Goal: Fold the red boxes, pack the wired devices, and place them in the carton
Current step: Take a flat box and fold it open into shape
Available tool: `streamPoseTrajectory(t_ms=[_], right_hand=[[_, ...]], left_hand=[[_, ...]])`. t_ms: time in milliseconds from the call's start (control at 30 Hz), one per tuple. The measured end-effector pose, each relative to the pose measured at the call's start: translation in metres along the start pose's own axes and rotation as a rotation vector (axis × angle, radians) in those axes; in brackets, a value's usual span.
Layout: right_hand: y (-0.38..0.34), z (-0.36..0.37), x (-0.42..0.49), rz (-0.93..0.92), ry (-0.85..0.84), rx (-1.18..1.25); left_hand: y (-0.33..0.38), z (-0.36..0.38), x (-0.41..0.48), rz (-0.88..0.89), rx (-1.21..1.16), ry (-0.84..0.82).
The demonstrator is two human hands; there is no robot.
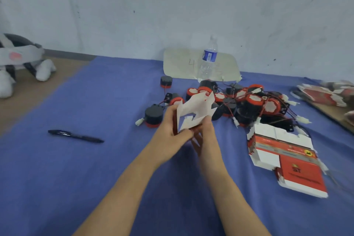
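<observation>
We grip 1 red box [193,113] in left hand [170,126] and right hand [206,134] at frame centre; the wired devices [252,101] lie just beyond, upper right, nearer our right hand

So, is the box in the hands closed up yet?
Not yet. The box is half formed: its white flaps stand up spread and untucked, while the left hand and right hand grip its lower end.

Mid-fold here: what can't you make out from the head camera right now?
Head view only:
- Box: lower edge hidden behind left grip and right grip; printed side faces away.
- Pile of devices: wires tangled, count unclear.
- Stack of flat boxes: blurred, cut off by the right edge.
- Print on the near flat boxes: too small to read.
- Carton: none recognisable.
</observation>
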State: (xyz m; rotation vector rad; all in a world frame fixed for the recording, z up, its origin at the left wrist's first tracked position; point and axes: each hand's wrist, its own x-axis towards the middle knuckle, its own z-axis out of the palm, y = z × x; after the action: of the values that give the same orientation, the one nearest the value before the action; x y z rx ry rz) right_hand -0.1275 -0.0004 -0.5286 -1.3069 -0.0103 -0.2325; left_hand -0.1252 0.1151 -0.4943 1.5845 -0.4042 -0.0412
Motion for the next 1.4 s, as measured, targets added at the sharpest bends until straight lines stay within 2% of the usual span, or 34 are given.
streamPoseTrajectory(t_ms=[167,367,567,700,933,1033,1200,1267,1300,1400], right_hand=[[-0.002,-0.002,0.005,-0.106,-0.094,-0.092],[-0.005,-0.001,0.004,-0.119,0.041,-0.131],[-0.007,-0.003,0.000,-0.175,0.046,-0.147],[-0.010,-0.002,0.003,-0.070,0.117,-0.023],[-0.004,0.003,-0.001,-0.078,0.138,-0.065],[-0.005,0.005,-0.002,-0.147,0.139,-0.083],[-0.008,0.011,-0.007,-0.403,0.138,-0.325],[-0.008,0.012,-0.007,-0.382,0.025,-0.303],[-0.011,0.012,-0.006,-0.313,-0.024,-0.241],[-0.016,0.008,-0.002,-0.127,-0.040,-0.080]], left_hand=[[-0.010,-0.008,-0.002,-0.045,-0.068,0.026],[-0.016,-0.003,0.003,-0.006,-0.035,0.112],[-0.022,0.005,0.003,0.085,0.068,0.190],[-0.024,0.012,0.003,0.060,-0.081,0.131],[-0.019,0.025,0.002,0.020,-0.227,0.399],[-0.021,0.026,0.001,0.021,-0.208,0.425],[-0.019,0.026,0.000,0.055,-0.184,0.464],[-0.020,0.022,0.000,0.049,-0.196,0.492],[-0.020,0.020,0.001,0.044,-0.189,0.500],[-0.021,0.019,0.002,0.054,-0.125,0.467]])
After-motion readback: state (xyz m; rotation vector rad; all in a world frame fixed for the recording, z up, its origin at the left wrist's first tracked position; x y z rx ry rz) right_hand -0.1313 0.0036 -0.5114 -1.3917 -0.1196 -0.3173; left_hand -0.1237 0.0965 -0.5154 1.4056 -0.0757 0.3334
